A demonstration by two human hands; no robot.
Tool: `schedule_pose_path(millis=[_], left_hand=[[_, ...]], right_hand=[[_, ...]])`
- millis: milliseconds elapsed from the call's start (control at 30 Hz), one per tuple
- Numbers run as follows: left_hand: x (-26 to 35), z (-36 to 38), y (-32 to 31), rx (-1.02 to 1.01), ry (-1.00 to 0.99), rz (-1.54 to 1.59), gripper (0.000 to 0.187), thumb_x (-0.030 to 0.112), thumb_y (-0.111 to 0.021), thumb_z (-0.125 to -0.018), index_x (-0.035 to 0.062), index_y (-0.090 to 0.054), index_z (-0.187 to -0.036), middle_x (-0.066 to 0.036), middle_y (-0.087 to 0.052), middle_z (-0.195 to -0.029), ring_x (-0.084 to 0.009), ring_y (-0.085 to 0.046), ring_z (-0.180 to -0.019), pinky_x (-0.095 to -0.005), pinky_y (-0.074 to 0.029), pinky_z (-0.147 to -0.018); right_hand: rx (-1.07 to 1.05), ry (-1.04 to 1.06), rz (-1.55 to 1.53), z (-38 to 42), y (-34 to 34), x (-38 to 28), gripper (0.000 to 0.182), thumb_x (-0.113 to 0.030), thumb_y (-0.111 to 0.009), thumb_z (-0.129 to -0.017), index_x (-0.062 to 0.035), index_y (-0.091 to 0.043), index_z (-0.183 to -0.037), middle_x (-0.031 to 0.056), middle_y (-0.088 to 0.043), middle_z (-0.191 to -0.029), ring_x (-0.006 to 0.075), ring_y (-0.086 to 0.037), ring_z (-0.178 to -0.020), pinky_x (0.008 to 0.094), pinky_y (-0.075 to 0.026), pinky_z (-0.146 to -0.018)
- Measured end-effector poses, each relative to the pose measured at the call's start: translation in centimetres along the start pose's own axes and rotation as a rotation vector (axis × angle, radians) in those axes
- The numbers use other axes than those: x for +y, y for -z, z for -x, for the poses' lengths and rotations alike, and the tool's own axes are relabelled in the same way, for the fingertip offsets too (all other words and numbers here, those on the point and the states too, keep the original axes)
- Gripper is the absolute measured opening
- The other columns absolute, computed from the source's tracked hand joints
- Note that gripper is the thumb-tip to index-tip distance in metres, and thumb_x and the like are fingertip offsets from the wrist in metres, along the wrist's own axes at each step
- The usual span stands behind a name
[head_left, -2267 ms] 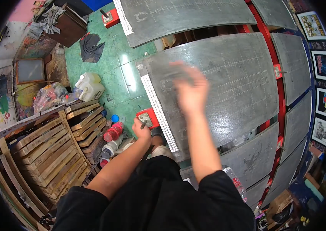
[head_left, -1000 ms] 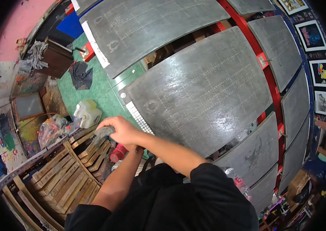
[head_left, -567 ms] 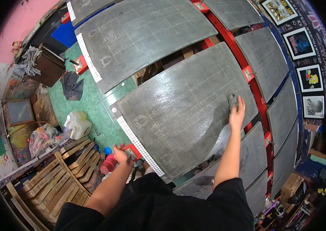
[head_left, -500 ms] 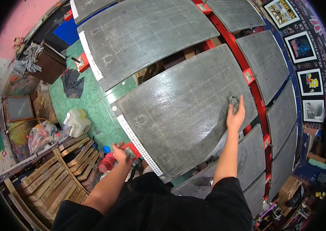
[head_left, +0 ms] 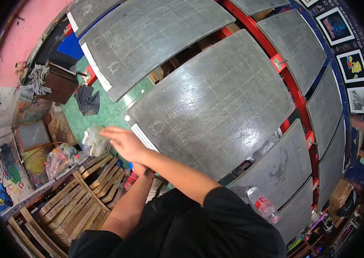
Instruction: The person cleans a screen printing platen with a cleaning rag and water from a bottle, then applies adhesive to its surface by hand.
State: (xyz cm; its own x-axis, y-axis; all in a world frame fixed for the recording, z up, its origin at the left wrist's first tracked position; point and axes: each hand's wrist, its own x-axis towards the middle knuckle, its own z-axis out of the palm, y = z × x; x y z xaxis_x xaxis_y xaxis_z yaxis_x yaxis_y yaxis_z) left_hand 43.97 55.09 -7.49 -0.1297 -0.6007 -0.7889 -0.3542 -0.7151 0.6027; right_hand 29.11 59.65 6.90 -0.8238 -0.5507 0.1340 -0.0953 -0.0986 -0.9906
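Note:
A large grey flat board (head_left: 216, 103), marked with dotted white grid lines, lies in front of me. Shiny patches show on its surface, and a white strip (head_left: 144, 137) runs along its near left edge. My right hand (head_left: 123, 142) reaches across my body to the board's left corner, fingers stretched out and back of the hand up. No cloth shows in it, though its palm is hidden. Beneath the right wrist is my left hand (head_left: 139, 168), mostly covered, so its fingers cannot be made out. Close to it lies a red bottle (head_left: 130, 180).
More grey boards (head_left: 156, 38) surround this one on a red metal frame (head_left: 289, 79). A clear plastic bottle (head_left: 263, 205) lies on the board at my right. Wooden slats (head_left: 72, 204), a whitish jug (head_left: 96, 141) and a dark cloth (head_left: 87, 101) are at left.
My right hand has swept from the board's right side to its left corner, over my left hand. The dark grey cloth that was at it is out of sight. The view has shifted.

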Motion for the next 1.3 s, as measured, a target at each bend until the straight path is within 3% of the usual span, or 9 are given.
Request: schedule_pose_path(millis=[67,133,267,367,533,633,867,1133,1300], left_hand=[[0.9,2.2,-0.8,0.024,0.125,-0.011,0.064,0.056,-0.044,-0.104,-0.0018,-0.069,-0.117,-0.016,-0.073,-0.103,-0.0307,-0.070,-0.092,-0.0482,-0.057,-0.088],[0.3,1.3,-0.5,0.035,0.065,-0.057,0.068,0.054,-0.042,-0.105,-0.0067,-0.070,-0.113,-0.021,-0.073,-0.109,-0.0342,-0.071,-0.093,-0.0479,-0.057,-0.090],[0.1,1.6,-0.2,0.023,0.041,-0.039,0.065,0.052,-0.042,-0.104,-0.0060,-0.072,-0.108,-0.021,-0.075,-0.104,-0.0330,-0.071,-0.091,-0.0455,-0.057,-0.088],[0.2,2.3,-0.8,0.036,0.031,-0.039,0.064,0.050,-0.043,-0.104,-0.0071,-0.072,-0.105,-0.021,-0.075,-0.098,-0.0324,-0.072,-0.086,-0.0449,-0.058,-0.085],[0.4,2.3,-1.1,0.090,-0.013,-0.060,0.062,0.047,-0.045,-0.105,-0.0086,-0.072,-0.099,-0.022,-0.075,-0.091,-0.0322,-0.072,-0.080,-0.0457,-0.058,-0.081],[0.1,2.3,-1.2,0.089,0.001,-0.020,0.063,0.044,-0.044,-0.106,-0.0100,-0.073,-0.095,-0.023,-0.075,-0.087,-0.0319,-0.073,-0.076,-0.0431,-0.058,-0.079],[-1.8,0.1,-0.2,0.047,0.048,0.032,0.060,0.046,-0.045,-0.106,-0.0057,-0.074,-0.091,-0.018,-0.076,-0.087,-0.0287,-0.071,-0.078,-0.0406,-0.056,-0.079],[0.3,-2.7,2.1,-0.491,0.129,-0.345,0.032,0.029,-0.059,-0.104,0.0016,-0.074,-0.112,-0.011,-0.075,-0.099,-0.0182,-0.070,-0.077,-0.0310,-0.055,-0.074],[10.3,-7.6,6.1,-0.620,-0.211,-0.706,0.029,0.020,-0.066,-0.103,0.0017,-0.069,-0.125,-0.008,-0.073,-0.108,-0.0150,-0.068,-0.096,-0.0306,-0.056,-0.082]], right_hand=[[0.311,-0.192,-0.345,-0.1,6.9,-0.9,0.033,-0.006,-0.064,-0.097,-0.0054,-0.070,-0.130,0.0115,-0.069,-0.137,0.0249,-0.065,-0.126,0.0386,-0.051,-0.108],[0.717,0.021,0.782,0.8,20.2,-2.4,0.036,0.002,-0.064,-0.095,0.0022,-0.065,-0.131,0.0169,-0.070,-0.131,0.0234,-0.066,-0.120,0.0386,-0.051,-0.106],[1.496,-0.251,0.916,5.4,45.1,3.9,0.040,-0.008,-0.065,-0.095,0.0016,-0.067,-0.133,0.0246,-0.069,-0.132,0.0410,-0.064,-0.125,0.0469,-0.049,-0.108],[1.039,-0.226,1.251,2.6,43.5,6.4,0.032,-0.011,-0.060,-0.096,-0.0005,-0.072,-0.124,0.0251,-0.071,-0.122,0.0406,-0.066,-0.117,0.0480,-0.049,-0.105],[-0.082,-0.003,0.601,-0.7,16.7,5.6,0.042,0.003,-0.055,-0.092,-0.0107,-0.071,-0.129,0.0156,-0.068,-0.134,0.0336,-0.063,-0.128,0.0438,-0.048,-0.111],[-0.260,0.113,0.473,2.3,9.7,3.5,0.044,-0.003,-0.060,-0.093,-0.0153,-0.069,-0.134,0.0101,-0.060,-0.148,0.0323,-0.053,-0.141,0.0475,-0.043,-0.117],[-0.065,0.006,0.803,3.0,11.2,1.0,0.044,-0.023,-0.071,-0.093,-0.0154,-0.067,-0.137,0.0155,-0.039,-0.166,0.0386,-0.032,-0.155,0.0571,-0.029,-0.124],[-0.022,-0.036,0.505,1.2,13.5,1.4,0.028,0.005,-0.065,-0.081,-0.0071,-0.073,-0.104,0.0134,-0.073,-0.117,0.0386,-0.066,-0.120,0.0461,-0.051,-0.108],[0.984,0.117,0.686,-11.8,31.2,2.8,0.035,-0.001,-0.069,-0.093,0.0035,-0.065,-0.127,0.0155,-0.069,-0.129,0.0284,-0.063,-0.123,0.0420,-0.046,-0.110]])
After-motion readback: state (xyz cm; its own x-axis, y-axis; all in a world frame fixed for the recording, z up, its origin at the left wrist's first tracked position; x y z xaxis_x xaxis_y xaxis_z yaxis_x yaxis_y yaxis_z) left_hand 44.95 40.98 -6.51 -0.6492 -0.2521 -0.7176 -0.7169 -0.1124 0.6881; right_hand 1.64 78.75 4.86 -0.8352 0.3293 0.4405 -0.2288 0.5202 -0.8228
